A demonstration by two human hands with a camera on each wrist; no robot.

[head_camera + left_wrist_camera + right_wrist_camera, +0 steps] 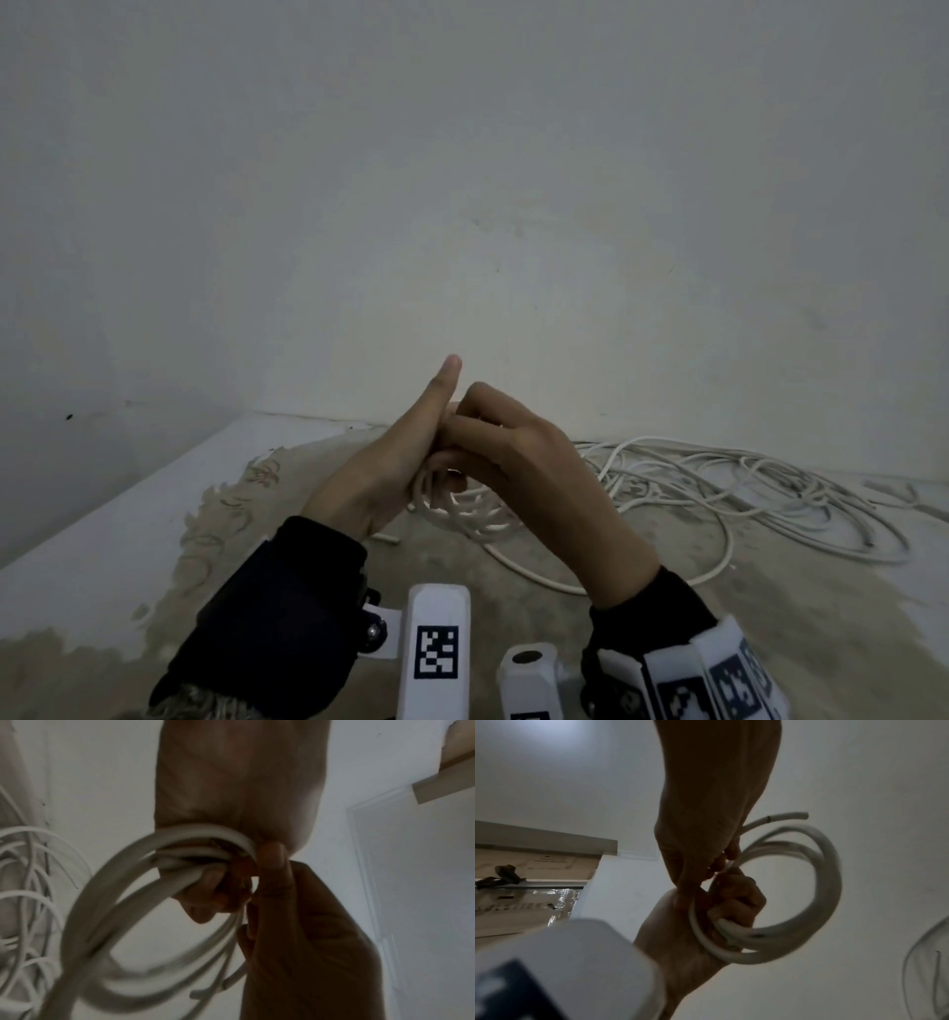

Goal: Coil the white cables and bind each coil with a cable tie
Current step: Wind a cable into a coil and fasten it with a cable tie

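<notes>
The left hand [390, 462] has its fingers curled round one side of a small white coil [462, 506], thumb sticking straight up, while the right hand [518, 462] meets it from the other side, fingertips pinching the cable where the loops gather. Both hands, then, are closed on the coil, held up above the table [102, 539]. The step looks like laying on another turn, and doing it well probably means keeping each new loop the same width as the others and pressing it flat under the left fingers before letting the right hand slide off for more slack — otherwise the stiff turns may spring apart. From the coil a strand trails down and right to the loose cable heap [744, 488] lying near the wall [462, 154]. The head view shows that heap and the feeding strand but hides the grip behind the knuckles; the left wrist view shows several turns bunched under the fingers (blurred, so no count), and the right wrist view alone shows a cut cable end [790, 815] poking free past the coil. No cable tie is visible anywhere.
</notes>
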